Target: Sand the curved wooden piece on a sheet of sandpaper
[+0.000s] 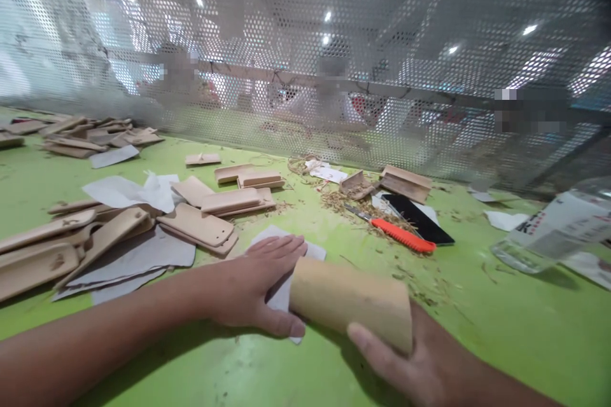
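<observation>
My left hand (260, 283) lies flat, its fingers stretched out, on a pale grey sheet of paper (281, 296) on the table. Just right of it, my right hand (415, 356) grips a curved piece of bamboo (353, 302) by its right end, with the thumb along the near side. The rounded outer face of the bamboo is turned up and its left end reaches over the sheet's edge. The other fingers of my right hand are hidden behind the bamboo. Beyond the hands lies a utility knife (403, 235) with an orange handle and its blade out.
A black phone (420, 219) lies beside the knife among shavings (337, 200). Cut bamboo pieces (195, 222) and grey sheets (143, 254) cover the left side. A clear bottle (548, 229) is at the right. A perforated metal screen (296, 108) bounds the green table (515, 337).
</observation>
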A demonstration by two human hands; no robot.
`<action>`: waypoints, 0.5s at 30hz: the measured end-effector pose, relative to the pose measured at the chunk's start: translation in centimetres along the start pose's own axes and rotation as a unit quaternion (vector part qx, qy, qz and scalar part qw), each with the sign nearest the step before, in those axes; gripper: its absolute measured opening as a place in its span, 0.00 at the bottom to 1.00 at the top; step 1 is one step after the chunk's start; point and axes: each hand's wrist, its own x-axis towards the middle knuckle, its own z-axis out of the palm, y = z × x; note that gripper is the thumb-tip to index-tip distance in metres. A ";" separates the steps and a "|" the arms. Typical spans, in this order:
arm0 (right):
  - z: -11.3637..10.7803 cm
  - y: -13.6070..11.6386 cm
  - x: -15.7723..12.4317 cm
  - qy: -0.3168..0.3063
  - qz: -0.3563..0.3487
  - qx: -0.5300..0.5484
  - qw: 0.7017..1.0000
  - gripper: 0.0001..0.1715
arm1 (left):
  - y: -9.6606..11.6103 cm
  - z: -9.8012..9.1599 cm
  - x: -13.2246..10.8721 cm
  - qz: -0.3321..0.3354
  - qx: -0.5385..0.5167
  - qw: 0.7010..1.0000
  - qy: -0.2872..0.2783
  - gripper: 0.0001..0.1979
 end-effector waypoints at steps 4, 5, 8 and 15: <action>-0.1 -0.3 0.4 0.002 -0.055 -0.035 0.998 0.30 | 0.0 0.1 0.0 0.001 0.001 1.000 0.009 0.56; -0.2 -0.3 0.5 -0.016 -0.057 -0.026 0.998 0.32 | 0.0 0.1 0.0 0.001 0.000 1.000 0.009 0.56; -0.3 -0.1 0.6 -0.028 -0.044 -0.021 0.998 0.32 | 0.0 0.1 0.0 -0.006 -0.002 1.000 0.003 0.57; -0.3 -0.2 0.9 -0.067 0.008 -0.001 0.998 0.33 | 0.1 0.1 -0.1 -0.017 0.004 1.000 -0.002 0.59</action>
